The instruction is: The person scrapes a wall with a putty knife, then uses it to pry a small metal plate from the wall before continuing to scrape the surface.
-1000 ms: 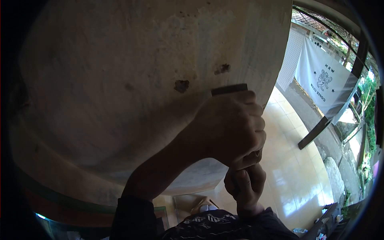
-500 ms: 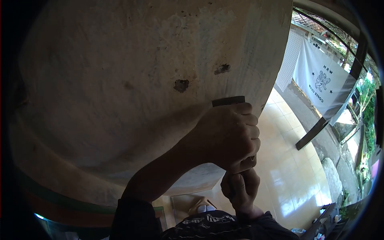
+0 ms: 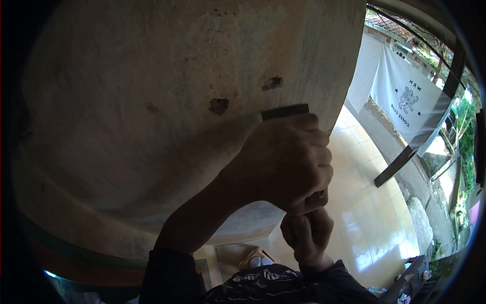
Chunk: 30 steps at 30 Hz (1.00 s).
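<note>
A wide, dark, flat blade, which looks like a scraper, lies with its edge against the worn plaster wall. My left hand is closed in a fist just below the blade. Directly beneath it my right hand is wrapped tight, touching the lower side of the left fist. The handle is hidden inside both hands. Above and left of the blade, two dark chipped holes break the wall surface.
To the right the wall ends at an edge, beyond which lies a shiny tiled floor. A white printed banner hangs outside by a dark post. A foot shows below, and assorted items sit at lower right.
Both hands and the blade have shifted slightly upward along the wall. The view has also moved a little, with the wall holes appearing farther left and higher.
</note>
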Each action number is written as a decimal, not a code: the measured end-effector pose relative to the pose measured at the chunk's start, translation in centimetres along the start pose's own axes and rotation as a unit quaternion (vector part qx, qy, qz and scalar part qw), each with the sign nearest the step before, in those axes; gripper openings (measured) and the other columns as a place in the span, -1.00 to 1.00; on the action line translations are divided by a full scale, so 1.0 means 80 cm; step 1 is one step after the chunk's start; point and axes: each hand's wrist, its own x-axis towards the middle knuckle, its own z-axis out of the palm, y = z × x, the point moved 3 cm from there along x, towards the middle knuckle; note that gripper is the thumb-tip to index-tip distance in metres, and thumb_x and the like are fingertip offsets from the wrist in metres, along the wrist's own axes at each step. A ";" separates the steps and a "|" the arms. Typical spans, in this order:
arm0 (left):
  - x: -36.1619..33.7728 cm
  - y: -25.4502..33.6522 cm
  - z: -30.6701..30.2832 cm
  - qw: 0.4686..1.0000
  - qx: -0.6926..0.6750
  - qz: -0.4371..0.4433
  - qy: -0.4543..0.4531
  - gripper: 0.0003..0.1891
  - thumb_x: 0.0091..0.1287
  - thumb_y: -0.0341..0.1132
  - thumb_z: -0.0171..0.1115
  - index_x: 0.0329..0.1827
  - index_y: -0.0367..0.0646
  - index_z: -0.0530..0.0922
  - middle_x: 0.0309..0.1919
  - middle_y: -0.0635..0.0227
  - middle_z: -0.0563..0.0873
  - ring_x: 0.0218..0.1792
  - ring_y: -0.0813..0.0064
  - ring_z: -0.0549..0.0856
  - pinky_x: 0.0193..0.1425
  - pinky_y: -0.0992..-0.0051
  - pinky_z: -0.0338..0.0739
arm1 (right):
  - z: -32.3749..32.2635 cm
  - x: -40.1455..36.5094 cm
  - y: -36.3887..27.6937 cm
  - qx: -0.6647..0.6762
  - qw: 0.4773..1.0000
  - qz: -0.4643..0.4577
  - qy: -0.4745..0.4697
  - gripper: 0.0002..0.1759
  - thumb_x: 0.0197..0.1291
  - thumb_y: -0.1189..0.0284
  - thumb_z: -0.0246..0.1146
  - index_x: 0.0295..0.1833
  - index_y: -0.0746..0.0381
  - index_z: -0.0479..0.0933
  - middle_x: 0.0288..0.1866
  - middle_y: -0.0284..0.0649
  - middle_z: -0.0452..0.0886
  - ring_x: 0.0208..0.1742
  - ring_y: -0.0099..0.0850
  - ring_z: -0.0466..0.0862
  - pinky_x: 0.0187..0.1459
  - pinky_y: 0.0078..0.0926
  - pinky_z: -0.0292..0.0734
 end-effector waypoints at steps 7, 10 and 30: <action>0.001 -0.007 -0.003 0.999 -0.028 0.021 -0.007 -0.82 -0.18 -0.24 0.30 -0.73 0.00 0.45 -0.69 0.56 0.41 -0.49 0.54 0.48 -0.32 0.51 0.43 | 0.006 0.003 0.002 -0.019 1.000 0.000 0.012 -0.85 0.37 0.53 0.00 -0.14 0.44 0.33 -0.60 -0.38 0.40 -0.59 -0.72 0.33 -0.56 -0.72 0.16; 0.003 -0.004 -0.008 1.000 -0.005 0.002 -0.030 -0.78 -0.15 -0.17 0.33 -0.73 -0.03 0.50 -0.68 0.52 0.48 -0.47 0.52 0.52 -0.21 0.50 0.45 | 0.009 0.010 -0.005 -0.015 1.000 -0.012 -0.002 -0.84 0.37 0.53 -0.01 -0.13 0.45 0.33 -0.60 -0.39 0.40 -0.59 -0.71 0.34 -0.57 -0.73 0.15; 0.001 -0.005 -0.018 1.000 0.003 0.001 -0.018 -0.70 -0.06 -0.09 0.34 -0.73 -0.08 0.50 -0.68 0.45 0.51 -0.48 0.48 0.53 -0.14 0.47 0.45 | 0.009 0.004 -0.002 -0.058 0.998 -0.002 0.012 -0.82 0.33 0.52 0.05 -0.14 0.48 0.39 -0.60 -0.37 0.46 -0.58 -0.71 0.38 -0.55 -0.69 0.23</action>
